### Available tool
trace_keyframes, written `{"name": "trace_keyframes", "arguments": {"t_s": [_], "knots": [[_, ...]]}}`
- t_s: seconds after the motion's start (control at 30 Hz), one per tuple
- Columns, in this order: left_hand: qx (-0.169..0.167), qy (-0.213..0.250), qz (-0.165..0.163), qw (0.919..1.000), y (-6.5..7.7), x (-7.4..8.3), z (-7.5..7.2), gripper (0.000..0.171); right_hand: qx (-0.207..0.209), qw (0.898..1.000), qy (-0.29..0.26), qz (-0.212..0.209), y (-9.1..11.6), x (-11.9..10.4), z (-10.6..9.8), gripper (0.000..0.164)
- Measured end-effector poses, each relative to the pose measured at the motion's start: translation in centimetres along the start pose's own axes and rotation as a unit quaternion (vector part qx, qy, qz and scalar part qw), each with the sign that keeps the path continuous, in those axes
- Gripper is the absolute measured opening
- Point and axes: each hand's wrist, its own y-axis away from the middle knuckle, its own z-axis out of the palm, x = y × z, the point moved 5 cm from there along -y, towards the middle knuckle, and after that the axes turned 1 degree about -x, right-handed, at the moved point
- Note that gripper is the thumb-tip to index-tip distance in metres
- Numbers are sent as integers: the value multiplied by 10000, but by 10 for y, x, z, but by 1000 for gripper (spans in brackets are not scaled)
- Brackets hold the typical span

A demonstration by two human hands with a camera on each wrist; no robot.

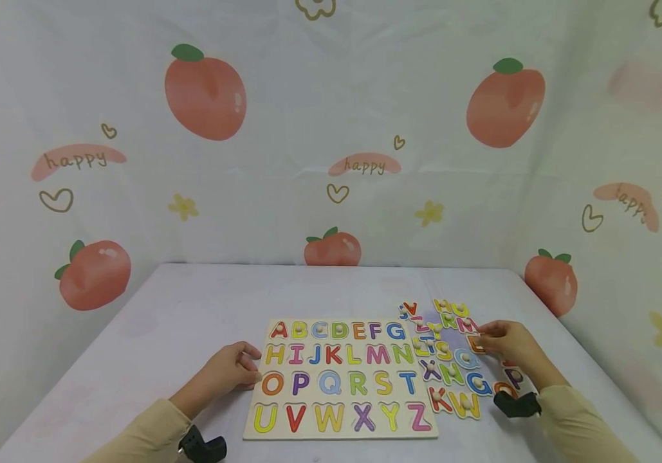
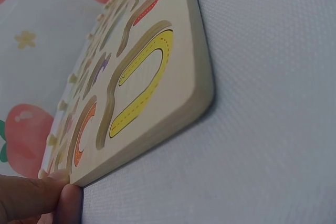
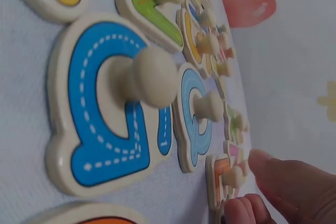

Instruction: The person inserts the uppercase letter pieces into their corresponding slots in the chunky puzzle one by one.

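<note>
A wooden alphabet puzzle board (image 1: 339, 436) lies on the table, with knobbed pieces seated at A, B, C and D. My left hand (image 1: 228, 372) grips its left edge; in the left wrist view the thumb (image 2: 39, 192) lies over the rim near a corner. At the loose pieces on the right, my right hand (image 1: 513, 347) is beside an orange letter piece (image 3: 218, 182), which looks like an E. Its thumb and fingers stand apart around that piece's knob, without a plain pinch. The blue G piece (image 3: 84, 108) and light-blue Q piece (image 3: 186, 106) lie nearer the right wrist camera.
Several other loose letter pieces lie right of the board, among them a red K (image 1: 439, 400), a yellow W (image 1: 466, 406) and a purple P (image 1: 514, 378). A white patterned curtain (image 1: 261, 193) hangs behind the table (image 1: 220, 289).
</note>
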Motion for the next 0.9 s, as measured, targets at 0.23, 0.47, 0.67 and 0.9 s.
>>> {"name": "trace_keyframes", "arguments": {"t_s": [0.23, 0.47, 0.67, 0.9], "knots": [[-4, -14, -16, 10000, 1, 1, 0, 38, -171, 9997, 59, 162, -6, 6, 1, 42], [11, -4, -8, 10000, 2, 2, 0, 38, -251, 9994, 84, 208, -12, 7, 2, 37], [13, 33, -9, 10000, 1, 1, 0, 38, -290, 9992, 203, 186, -12, 6, 3, 30], [19, -54, -5, 10000, -1, -2, 0, 38, -329, 9988, 298, 185, -11, 4, 3, 26]]}}
